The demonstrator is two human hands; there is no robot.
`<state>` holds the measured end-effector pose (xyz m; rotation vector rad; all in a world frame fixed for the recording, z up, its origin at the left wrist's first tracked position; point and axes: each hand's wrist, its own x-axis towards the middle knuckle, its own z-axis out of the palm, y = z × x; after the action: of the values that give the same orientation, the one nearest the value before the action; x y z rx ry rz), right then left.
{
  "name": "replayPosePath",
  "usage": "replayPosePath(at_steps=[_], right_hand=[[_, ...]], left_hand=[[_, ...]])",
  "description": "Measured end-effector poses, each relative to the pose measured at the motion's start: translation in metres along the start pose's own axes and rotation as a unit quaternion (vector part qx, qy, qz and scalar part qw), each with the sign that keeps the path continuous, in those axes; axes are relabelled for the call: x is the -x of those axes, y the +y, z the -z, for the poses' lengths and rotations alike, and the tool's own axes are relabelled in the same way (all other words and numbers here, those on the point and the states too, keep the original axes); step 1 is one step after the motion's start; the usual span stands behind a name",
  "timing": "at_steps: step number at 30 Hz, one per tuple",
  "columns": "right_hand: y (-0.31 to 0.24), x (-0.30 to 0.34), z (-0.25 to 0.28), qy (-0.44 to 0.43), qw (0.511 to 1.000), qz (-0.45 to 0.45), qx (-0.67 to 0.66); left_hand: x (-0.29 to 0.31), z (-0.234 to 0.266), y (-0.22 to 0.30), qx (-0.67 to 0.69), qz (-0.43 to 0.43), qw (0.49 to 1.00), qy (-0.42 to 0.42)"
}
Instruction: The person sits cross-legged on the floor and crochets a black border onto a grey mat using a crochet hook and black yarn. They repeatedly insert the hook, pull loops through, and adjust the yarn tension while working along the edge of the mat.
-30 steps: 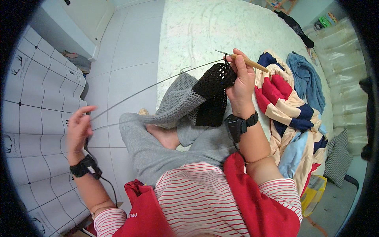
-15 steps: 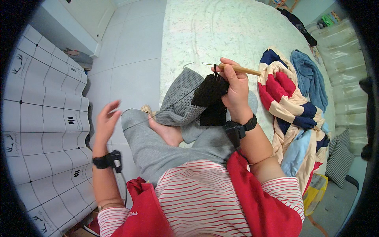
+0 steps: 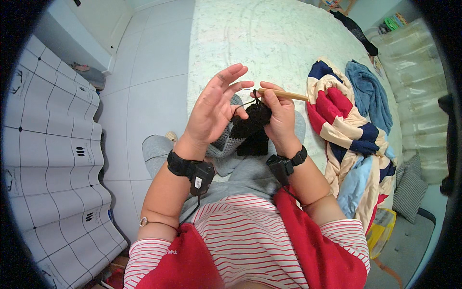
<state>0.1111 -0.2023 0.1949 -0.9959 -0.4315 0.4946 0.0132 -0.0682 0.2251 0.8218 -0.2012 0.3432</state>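
My right hand [image 3: 281, 113] is closed around a crochet hook [image 3: 296, 96] with a thick wooden handle, and its fingers also pinch the black crocheted part [image 3: 252, 120]. Loops of black yarn [image 3: 255, 98] sit on the hook's thin shaft. My left hand [image 3: 211, 108] is beside the hook tip with its fingers spread; a strand of yarn passes by its thumb. The grey crocheted part [image 3: 222, 144] hangs below over my lap, partly hidden behind my left hand.
I sit at the edge of a bed [image 3: 226, 38] with a pale floral sheet. To the right lie a cream, navy and red bundle of fabric [image 3: 337, 120], a blue cloth [image 3: 370, 96] and a striped cushion [image 3: 411, 190]. A white gridded curtain [image 3: 57, 159] hangs at the left.
My left hand has swung in from the far left to the hook, fingers still apart. My right hand has shifted slightly down, keeping the hook and the black crochet.
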Motion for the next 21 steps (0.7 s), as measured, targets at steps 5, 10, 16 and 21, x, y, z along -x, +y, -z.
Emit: replayPosePath(at_steps=[5,10,16,21], right_hand=[[0.008,0.002,-0.002,0.002,1.000,0.003,0.004],[0.006,0.004,-0.002,0.013,1.000,-0.005,-0.018],[0.011,0.005,0.002,0.020,0.998,0.043,0.048],[0.007,0.008,0.002,0.004,0.998,0.043,0.055]], left_hand=[[-0.013,0.004,0.004,0.143,-0.104,0.984,0.023],[-0.015,0.008,-0.002,-0.291,-0.253,0.921,0.053],[0.006,0.024,-0.019,-0.657,-0.148,0.739,0.029],[0.007,0.029,-0.031,-0.281,0.103,0.953,0.036]])
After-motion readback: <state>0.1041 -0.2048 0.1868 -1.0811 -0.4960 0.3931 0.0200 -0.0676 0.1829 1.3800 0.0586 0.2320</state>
